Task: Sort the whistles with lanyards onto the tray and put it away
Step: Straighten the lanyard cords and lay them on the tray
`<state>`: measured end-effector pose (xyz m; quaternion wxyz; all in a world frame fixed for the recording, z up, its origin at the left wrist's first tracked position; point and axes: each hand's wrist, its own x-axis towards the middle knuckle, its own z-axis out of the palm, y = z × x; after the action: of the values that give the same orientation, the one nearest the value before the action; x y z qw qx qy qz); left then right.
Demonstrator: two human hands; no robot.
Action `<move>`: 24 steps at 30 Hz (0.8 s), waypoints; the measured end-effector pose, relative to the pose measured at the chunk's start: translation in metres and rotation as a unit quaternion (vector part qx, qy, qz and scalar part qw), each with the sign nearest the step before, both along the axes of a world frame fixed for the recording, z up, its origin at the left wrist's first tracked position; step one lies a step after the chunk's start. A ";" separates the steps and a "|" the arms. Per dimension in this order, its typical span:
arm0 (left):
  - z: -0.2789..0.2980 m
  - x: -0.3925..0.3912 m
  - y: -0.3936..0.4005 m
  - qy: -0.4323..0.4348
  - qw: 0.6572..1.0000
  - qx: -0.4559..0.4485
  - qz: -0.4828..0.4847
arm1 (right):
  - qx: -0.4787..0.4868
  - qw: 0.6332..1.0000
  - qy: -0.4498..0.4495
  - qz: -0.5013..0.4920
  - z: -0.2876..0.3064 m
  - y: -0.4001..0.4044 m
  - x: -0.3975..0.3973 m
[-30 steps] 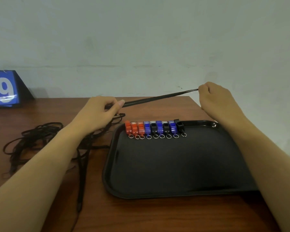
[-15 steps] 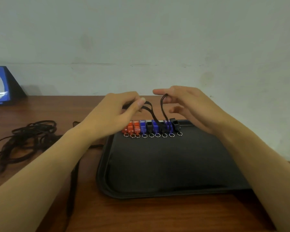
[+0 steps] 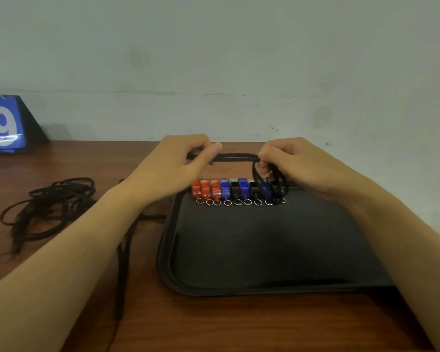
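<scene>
Legibly, the only writing in view is a large white numeral "9" on a blue flip-card scoreboard (image 3: 4, 124) with a black stand, set far to the left of the left hand at the back of the counter (image 3: 61, 161) against a pale wall. Whistles (image 3: 236, 190): nine small plastic pieces in a tight row along the far edge of a black tray (image 3: 264, 250), just below and between both hands; from the left, three orange, one blue, one black, one blue, one black, one blue, one black, each with a small silver split ring at its near end. Tray: rectangular, rounded corners, raised rim, matte black, lying on the brown wood-grain counter under the right forearm. Lanyard (image 3: 235, 156): a flat black cord stretched level between the hands above the whistle row. Left hand (image 3: 178, 163): fingers curled, thumb and forefinger pinching the cord's left end. Right hand (image 3: 290, 161): fingers curled, pinching the cord's right end, with a black loop hanging from it over the rightmost whistles. Spare lanyards (image 3: 46, 207): a loose tangle of black cords on the counter well left of the left forearm, with one strand (image 3: 123, 262) trailing toward the near edge beside the tray.
</scene>
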<state>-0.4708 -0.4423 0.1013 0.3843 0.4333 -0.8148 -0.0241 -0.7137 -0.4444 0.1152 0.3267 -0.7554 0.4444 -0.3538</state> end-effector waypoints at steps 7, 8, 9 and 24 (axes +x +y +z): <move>0.001 0.011 -0.007 -0.035 0.998 0.043 0.025 | -0.072 0.985 0.075 -0.137 0.005 -0.010 -0.018; 0.001 0.011 -0.008 -0.049 0.997 0.049 0.023 | -0.070 0.983 0.093 -0.140 0.005 -0.011 -0.019; 0.001 0.012 -0.009 -0.064 0.996 0.058 0.020 | -0.068 0.981 0.114 -0.141 0.004 -0.011 -0.019; -0.002 0.051 -0.024 -0.156 0.966 0.196 0.060 | 0.067 0.819 0.463 -0.331 -0.009 -0.058 -0.110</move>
<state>-0.4202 -0.4658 0.0989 0.1609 0.5467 -0.8165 -0.0925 -0.8237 -0.5025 0.1060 -0.0051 -0.6139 0.7891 -0.0187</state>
